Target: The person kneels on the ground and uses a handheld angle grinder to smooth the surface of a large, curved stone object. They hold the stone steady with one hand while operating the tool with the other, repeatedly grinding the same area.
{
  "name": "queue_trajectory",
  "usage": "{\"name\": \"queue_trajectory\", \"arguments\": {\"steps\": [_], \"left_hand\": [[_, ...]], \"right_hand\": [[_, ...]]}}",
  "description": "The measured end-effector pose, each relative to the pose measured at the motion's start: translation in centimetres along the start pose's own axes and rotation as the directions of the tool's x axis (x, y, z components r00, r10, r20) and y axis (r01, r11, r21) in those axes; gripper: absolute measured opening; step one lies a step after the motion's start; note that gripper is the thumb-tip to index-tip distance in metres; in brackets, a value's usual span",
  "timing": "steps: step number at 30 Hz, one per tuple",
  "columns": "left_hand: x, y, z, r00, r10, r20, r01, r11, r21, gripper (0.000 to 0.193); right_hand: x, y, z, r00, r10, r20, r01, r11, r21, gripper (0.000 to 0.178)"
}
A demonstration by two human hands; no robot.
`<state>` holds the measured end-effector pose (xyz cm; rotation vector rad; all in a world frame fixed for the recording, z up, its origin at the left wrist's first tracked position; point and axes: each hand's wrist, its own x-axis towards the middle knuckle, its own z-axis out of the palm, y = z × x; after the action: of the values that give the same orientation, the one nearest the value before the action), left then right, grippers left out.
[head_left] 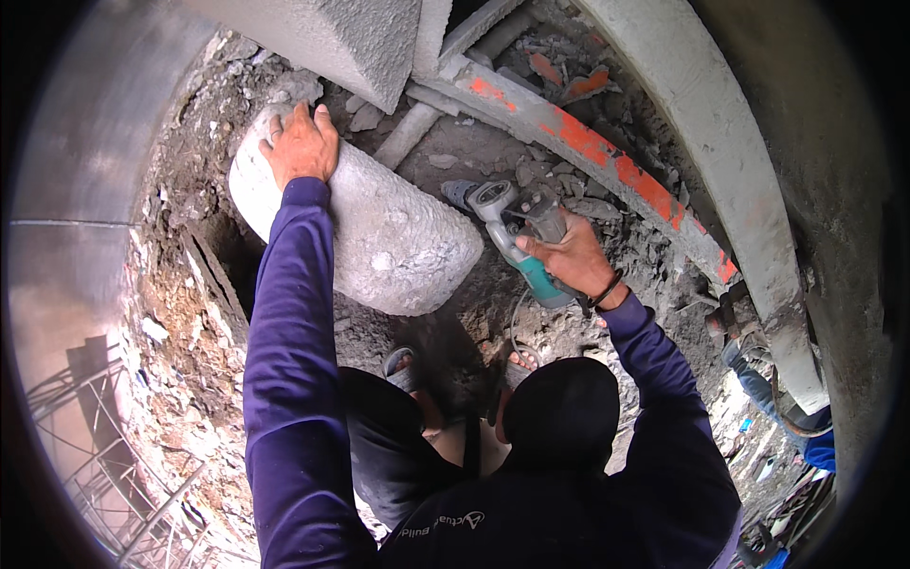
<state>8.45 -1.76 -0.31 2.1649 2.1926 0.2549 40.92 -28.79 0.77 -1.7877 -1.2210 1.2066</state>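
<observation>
A thick grey concrete cylinder [389, 237] lies on its side across rubble in front of me. My left hand [301, 144] rests flat on its far upper end, fingers spread over the rough surface. My right hand [572, 256] grips the teal body of an angle grinder [512, 223], whose round guard and disc point left, close to the cylinder's near end but apart from it. The grinder's cable loops down toward my feet. Both my arms are in dark blue sleeves, and a black band sits on my right wrist.
Broken concrete and dirt [190, 313] cover the ground. A concrete block [332, 38] overhangs at top. A curved concrete rim with orange paint [607, 156] runs at right, a larger curved wall [749, 190] beyond it. Metal scaffolding [104, 455] shows at lower left. Another person's leg [768, 394] is at right.
</observation>
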Motion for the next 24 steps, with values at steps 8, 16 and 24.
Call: {"name": "queue_trajectory", "arguments": {"steps": [8,16,24], "left_hand": [[-0.6,0.3,-0.9,1.0,-0.024,0.01,0.023,1.0,0.015,0.057],[-0.5,0.7,-0.7,0.999,-0.018,0.049,0.017,1.0,0.013,0.062],[-0.4,-0.3,-0.8,0.999,-0.024,0.035,0.023,1.0,0.017,0.063]], "right_hand": [[-3.1,-19.0,-6.8,0.999,0.031,0.038,-0.028,0.996,-0.088,0.045],[2.4,-17.1,-6.2,0.998,0.03,0.051,-0.019,0.979,-0.204,0.023],[7.7,-20.2,-4.1,0.992,0.092,0.086,-0.065,0.959,-0.275,0.038]]}}
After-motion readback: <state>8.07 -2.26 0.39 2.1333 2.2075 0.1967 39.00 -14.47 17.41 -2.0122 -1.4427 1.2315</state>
